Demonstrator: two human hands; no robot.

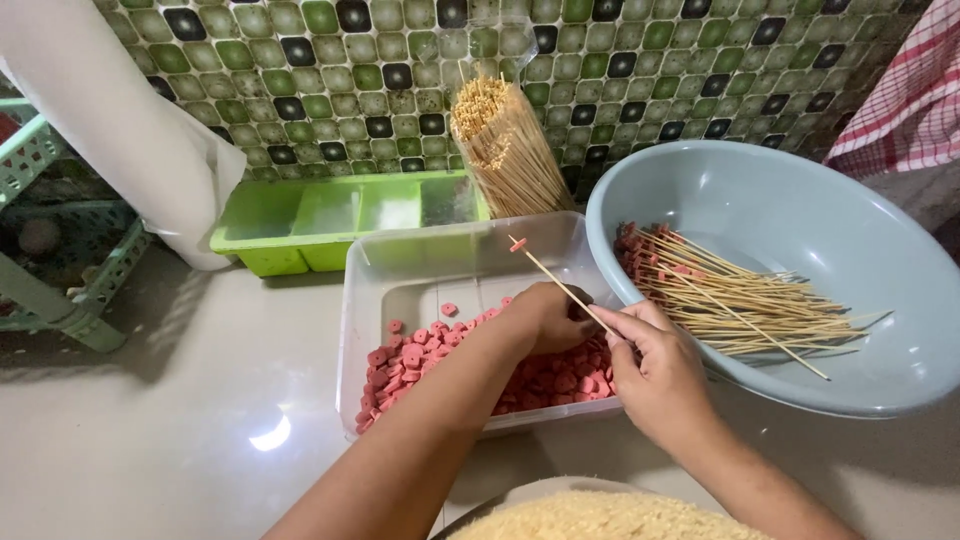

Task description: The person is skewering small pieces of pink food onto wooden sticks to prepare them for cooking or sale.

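My right hand [655, 365] pinches a thin bamboo skewer [556, 281] that slants up to the left, with one pink sausage slice [517, 244] at its tip. My left hand [545, 315] is curled, fingers down in a clear plastic tub [355, 300] holding many pink sausage slices [420, 352]. Whether it grips a slice is hidden. To the right, a grey-blue basin [800, 200] holds several skewers [745, 300] with pink slices at their left ends.
A bundle of bare skewers [505, 145] in clear wrap stands against the green tiled wall. A green divided tray [320, 220] lies behind the tub. A white roll [120, 130] and green basket [60, 250] are left. A checked cloth [910, 100] hangs right. A bowl of crumbs [600, 515] sits near me.
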